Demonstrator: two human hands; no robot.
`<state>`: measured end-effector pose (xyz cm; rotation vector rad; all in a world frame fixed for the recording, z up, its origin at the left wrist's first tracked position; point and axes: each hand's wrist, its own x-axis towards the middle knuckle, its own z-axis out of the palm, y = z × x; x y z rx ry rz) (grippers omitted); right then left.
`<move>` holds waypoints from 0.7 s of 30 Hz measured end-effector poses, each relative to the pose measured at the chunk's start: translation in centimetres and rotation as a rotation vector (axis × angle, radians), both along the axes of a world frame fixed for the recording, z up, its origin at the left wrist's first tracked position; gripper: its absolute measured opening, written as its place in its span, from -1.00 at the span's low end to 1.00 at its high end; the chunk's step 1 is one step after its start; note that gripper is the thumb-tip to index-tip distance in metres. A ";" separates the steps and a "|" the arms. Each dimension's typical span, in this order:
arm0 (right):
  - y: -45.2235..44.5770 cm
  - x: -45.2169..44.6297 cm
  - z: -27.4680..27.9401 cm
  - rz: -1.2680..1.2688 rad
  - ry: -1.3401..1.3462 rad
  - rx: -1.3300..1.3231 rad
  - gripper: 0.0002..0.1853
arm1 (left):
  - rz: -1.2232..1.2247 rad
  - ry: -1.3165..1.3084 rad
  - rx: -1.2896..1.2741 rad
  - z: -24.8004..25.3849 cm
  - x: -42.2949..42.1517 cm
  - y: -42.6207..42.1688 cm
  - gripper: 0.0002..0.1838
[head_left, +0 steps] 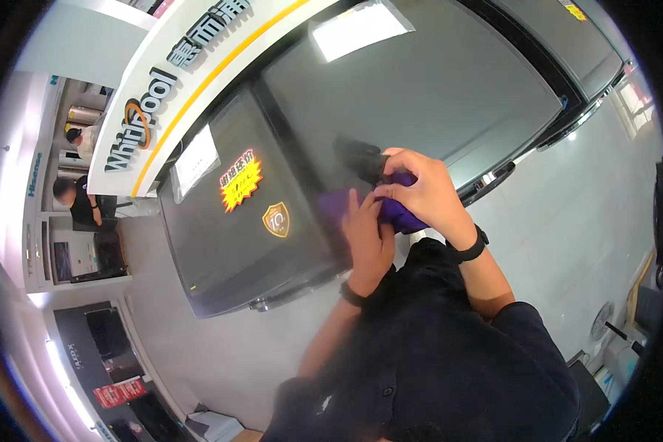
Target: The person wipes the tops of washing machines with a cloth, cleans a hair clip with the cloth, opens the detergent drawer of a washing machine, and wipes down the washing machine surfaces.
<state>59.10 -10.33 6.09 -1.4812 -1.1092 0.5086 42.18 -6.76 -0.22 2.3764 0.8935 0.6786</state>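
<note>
- Near the centre of the frame, a crumpled purple cloth (399,215) lies between the person's hands, at the near edge of a glossy dark-grey appliance surface (420,88).
- The right hand (429,190) has its fingers bent and pinched on the purple cloth; a black band (473,252) circles its wrist.
- The left hand (370,247), just left of it, rests its fingers against the cloth; whether they grip it cannot be told.
- A blurred black object (361,158) sits just beside the right fingers, its kind unclear.
- Left of the hands, the dark-grey panel bears a yellow-and-red starburst sticker (241,184) and a gold-edged shield badge (276,219).
- A white curved sign reading "Whirlpool" (141,121) spans the upper left.
- Two people show at the far left, one in black (82,199).
</note>
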 end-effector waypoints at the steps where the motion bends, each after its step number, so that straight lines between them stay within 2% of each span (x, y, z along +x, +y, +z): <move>1: -0.2 0.1 -0.2 -0.014 0.005 0.012 -0.68 | -0.015 -0.005 0.001 0.1 0.3 0.1 -0.49; 10: -1.2 -0.9 -1.7 -0.171 -0.104 0.036 -0.72 | -0.070 0.116 0.058 0.2 1.1 0.0 -0.43; 15: -0.1 -1.5 -1.2 -0.161 -0.107 0.098 -0.73 | -0.096 0.200 0.056 1.2 0.8 0.6 -0.42; 21: 0.8 -2.2 -2.8 -0.174 -0.192 0.143 -0.74 | -0.078 0.126 0.097 0.5 0.7 0.6 -0.38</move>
